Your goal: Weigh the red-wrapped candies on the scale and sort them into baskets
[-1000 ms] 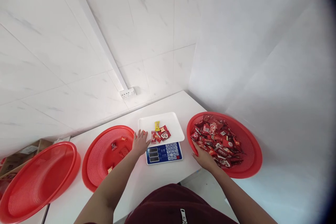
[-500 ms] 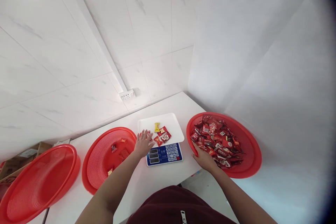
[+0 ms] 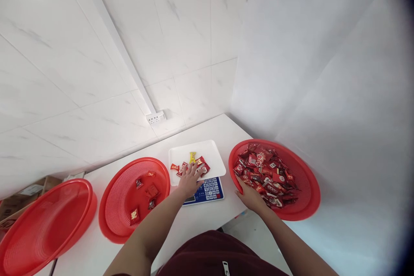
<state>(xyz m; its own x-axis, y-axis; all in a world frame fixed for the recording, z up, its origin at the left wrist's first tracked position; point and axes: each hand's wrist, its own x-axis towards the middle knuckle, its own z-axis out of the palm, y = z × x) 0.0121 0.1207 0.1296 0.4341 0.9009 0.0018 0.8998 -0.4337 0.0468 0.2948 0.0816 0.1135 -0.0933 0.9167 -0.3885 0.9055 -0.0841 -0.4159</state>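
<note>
My left hand lies over the white tray of a blue-fronted digital scale. Its fingers are spread on or just above several red wrapped snacks, partly hiding them. A yellow wrapped snack sits beyond the fingertips, and a small red-orange packet is at the tray's left. My right hand grips the near left rim of a red plastic basket, its fingers inside and its thumb outside. A heap of red packets fills much of that basket, which looks tilted.
Left of the scale stands another red basket with a few packets inside. A third red basket is farther left, near cardboard boxes. The white table meets the walls behind, where a power socket is mounted.
My left hand has moved right across the scale tray, from its left edge to over the red snacks. A small packet at the tray's left now shows. My right hand stays on the basket rim.
</note>
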